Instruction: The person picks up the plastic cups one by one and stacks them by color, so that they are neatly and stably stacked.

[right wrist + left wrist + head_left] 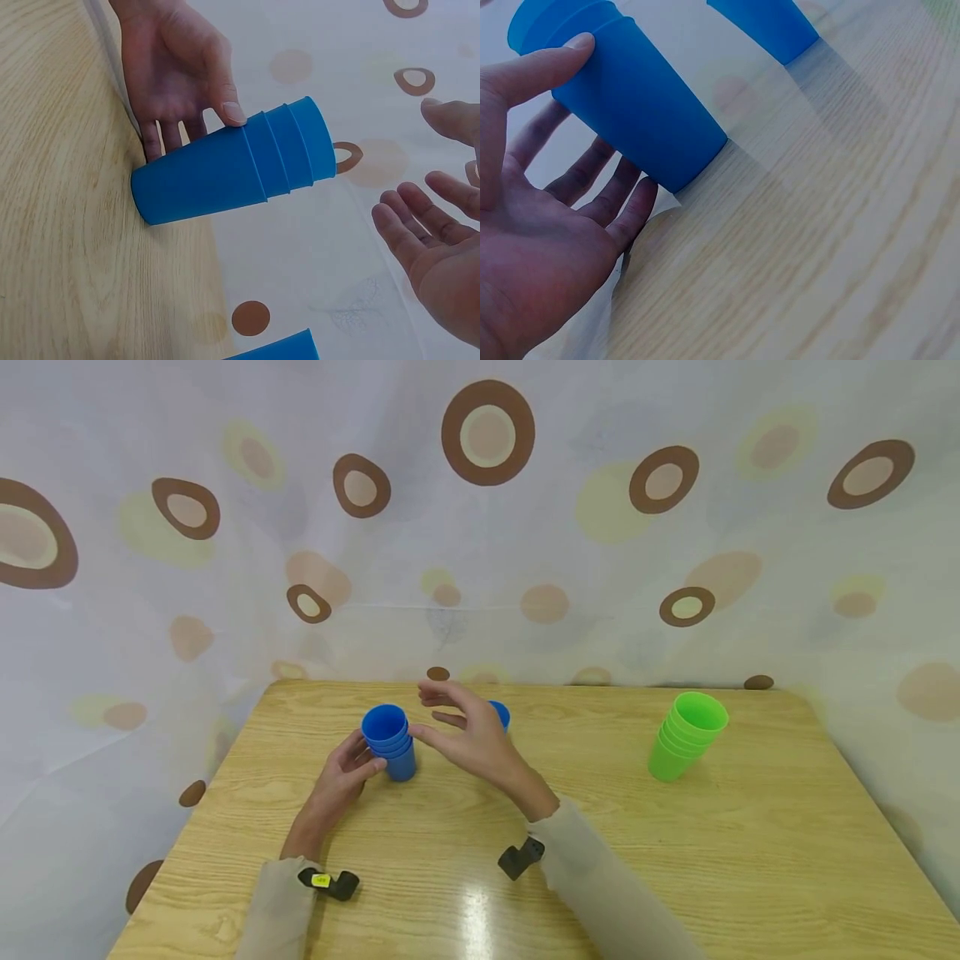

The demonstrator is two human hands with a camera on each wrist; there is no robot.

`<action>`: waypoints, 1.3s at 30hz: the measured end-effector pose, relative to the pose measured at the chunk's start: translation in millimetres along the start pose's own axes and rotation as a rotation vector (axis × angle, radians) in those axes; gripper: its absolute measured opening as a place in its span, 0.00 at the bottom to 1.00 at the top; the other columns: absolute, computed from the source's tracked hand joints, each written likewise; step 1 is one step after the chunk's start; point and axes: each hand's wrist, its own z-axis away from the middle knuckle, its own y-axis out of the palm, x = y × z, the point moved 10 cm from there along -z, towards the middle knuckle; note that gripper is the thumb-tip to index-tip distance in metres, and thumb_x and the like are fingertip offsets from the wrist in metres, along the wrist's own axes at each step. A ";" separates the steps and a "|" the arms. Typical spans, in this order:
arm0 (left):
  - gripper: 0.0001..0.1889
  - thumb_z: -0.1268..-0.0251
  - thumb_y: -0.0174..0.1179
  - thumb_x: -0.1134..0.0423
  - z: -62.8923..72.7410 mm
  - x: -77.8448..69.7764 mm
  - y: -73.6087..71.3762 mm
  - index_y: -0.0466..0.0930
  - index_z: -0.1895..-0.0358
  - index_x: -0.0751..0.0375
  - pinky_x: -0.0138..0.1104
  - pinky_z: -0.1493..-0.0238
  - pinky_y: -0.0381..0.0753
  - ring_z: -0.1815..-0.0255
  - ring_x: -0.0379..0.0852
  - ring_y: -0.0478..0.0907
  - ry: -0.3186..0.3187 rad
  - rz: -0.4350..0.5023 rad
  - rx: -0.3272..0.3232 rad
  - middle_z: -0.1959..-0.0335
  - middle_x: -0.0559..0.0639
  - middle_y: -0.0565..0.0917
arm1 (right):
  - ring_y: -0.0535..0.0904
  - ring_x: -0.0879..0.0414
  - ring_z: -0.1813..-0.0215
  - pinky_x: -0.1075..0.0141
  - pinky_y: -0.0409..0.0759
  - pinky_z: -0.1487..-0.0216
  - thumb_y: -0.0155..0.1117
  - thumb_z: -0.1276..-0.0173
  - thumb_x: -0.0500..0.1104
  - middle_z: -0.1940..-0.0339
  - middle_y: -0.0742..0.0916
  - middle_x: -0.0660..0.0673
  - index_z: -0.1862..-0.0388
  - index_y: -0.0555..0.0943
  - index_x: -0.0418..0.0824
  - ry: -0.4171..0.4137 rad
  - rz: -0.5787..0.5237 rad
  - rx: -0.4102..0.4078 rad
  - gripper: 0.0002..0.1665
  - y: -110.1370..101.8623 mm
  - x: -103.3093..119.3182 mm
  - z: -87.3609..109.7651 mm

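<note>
A stack of nested blue plastic cups (401, 763) stands upright on the table's left half. My left hand (344, 778) holds it from the left. Its thumb (555, 67) presses the side just below the lower rim, and the other fingers reach behind the cups. My right hand (480, 735) is raised to the right of the stack, fingers spread and nothing in its grasp. In the right wrist view the right hand (442, 255) is apart from the stack's open end. Another blue cup (500, 714) stands behind the right hand, which partly hides it.
A stack of several nested green cups (675, 752) stands on the right side of the wooden table (600, 852). A white curtain with brown and beige spots (420, 552) hangs behind the table's far edge and along its sides.
</note>
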 end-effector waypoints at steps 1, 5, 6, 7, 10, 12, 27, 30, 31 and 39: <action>0.38 0.26 0.57 0.73 0.1 0.0 0.0 0.49 0.18 0.65 0.29 0.34 0.73 0.22 0.65 0.58 -0.003 -0.002 -0.002 0.20 0.68 0.57 | 0.78 0.46 0.34 0.56 0.80 0.36 0.73 0.32 0.37 0.36 0.82 0.42 0.30 0.74 0.38 0.002 0.000 0.001 0.33 -0.6 -0.1 1.4; 0.38 0.26 0.57 0.73 0.2 -0.8 0.2 0.49 0.18 0.65 0.28 0.35 0.73 0.22 0.70 0.55 -0.013 -0.004 -0.013 0.21 0.68 0.57 | 0.78 0.49 0.34 0.58 0.79 0.36 0.73 0.31 0.38 0.37 0.82 0.45 0.29 0.74 0.40 0.000 0.000 -0.006 0.32 -3.5 -0.7 7.3; 0.38 0.26 0.57 0.74 0.2 -0.8 0.2 0.49 0.18 0.66 0.28 0.35 0.73 0.22 0.70 0.55 -0.015 -0.004 -0.014 0.21 0.68 0.57 | 0.78 0.51 0.34 0.58 0.80 0.36 0.73 0.31 0.38 0.37 0.82 0.46 0.29 0.74 0.41 0.001 -0.004 -0.013 0.32 -4.7 -1.5 8.9; 0.38 0.26 0.57 0.74 0.3 -0.9 0.2 0.49 0.18 0.66 0.28 0.35 0.73 0.22 0.70 0.55 -0.014 -0.006 -0.014 0.21 0.69 0.57 | 0.78 0.52 0.35 0.58 0.80 0.36 0.74 0.32 0.38 0.37 0.82 0.46 0.30 0.75 0.41 0.002 -0.007 -0.021 0.33 -6.0 -2.2 10.6; 0.38 0.27 0.58 0.73 0.6 -0.6 -0.3 0.49 0.19 0.67 0.28 0.35 0.73 0.22 0.71 0.55 -0.008 -0.013 -0.015 0.21 0.69 0.57 | 0.78 0.50 0.35 0.54 0.80 0.37 0.75 0.33 0.37 0.38 0.83 0.45 0.31 0.76 0.40 -0.008 -0.028 -0.044 0.33 -10.9 -3.3 16.6; 0.39 0.27 0.58 0.73 0.6 -0.1 -0.6 0.49 0.18 0.67 0.28 0.35 0.73 0.22 0.71 0.54 -0.008 -0.014 -0.013 0.21 0.70 0.57 | 0.79 0.49 0.35 0.51 0.80 0.37 0.75 0.34 0.37 0.38 0.83 0.44 0.31 0.76 0.39 -0.013 -0.034 -0.059 0.33 -15.3 -4.8 20.5; 0.39 0.27 0.58 0.74 -1.1 1.4 -1.1 0.48 0.18 0.68 0.28 0.33 0.72 0.21 0.71 0.54 0.014 -0.010 0.000 0.20 0.69 0.55 | 0.78 0.40 0.34 0.52 0.80 0.36 0.72 0.32 0.32 0.37 0.82 0.38 0.32 0.75 0.35 -0.029 -0.049 -0.115 0.30 -43.1 -12.8 32.8; 0.39 0.27 0.58 0.74 -0.9 1.4 -1.5 0.49 0.18 0.68 0.29 0.34 0.72 0.22 0.70 0.54 0.016 -0.007 -0.003 0.20 0.69 0.55 | 0.78 0.39 0.35 0.50 0.80 0.37 0.71 0.32 0.32 0.38 0.82 0.38 0.32 0.75 0.35 -0.029 -0.049 -0.129 0.30 -50.1 -16.9 34.2; 0.39 0.27 0.58 0.74 -0.9 1.4 -1.4 0.49 0.18 0.68 0.29 0.34 0.72 0.22 0.70 0.54 0.016 -0.007 -0.003 0.20 0.69 0.55 | 0.77 0.39 0.35 0.50 0.80 0.37 0.71 0.31 0.32 0.38 0.82 0.38 0.32 0.75 0.35 -0.027 -0.048 -0.133 0.30 -52.7 -18.1 35.1; 0.39 0.28 0.58 0.74 -0.6 1.3 -1.3 0.49 0.19 0.69 0.28 0.35 0.73 0.22 0.72 0.53 0.013 -0.006 -0.007 0.21 0.70 0.55 | 0.77 0.38 0.34 0.49 0.78 0.35 0.71 0.31 0.33 0.37 0.82 0.39 0.32 0.76 0.36 0.019 -0.053 -0.190 0.28 -77.4 -31.6 45.6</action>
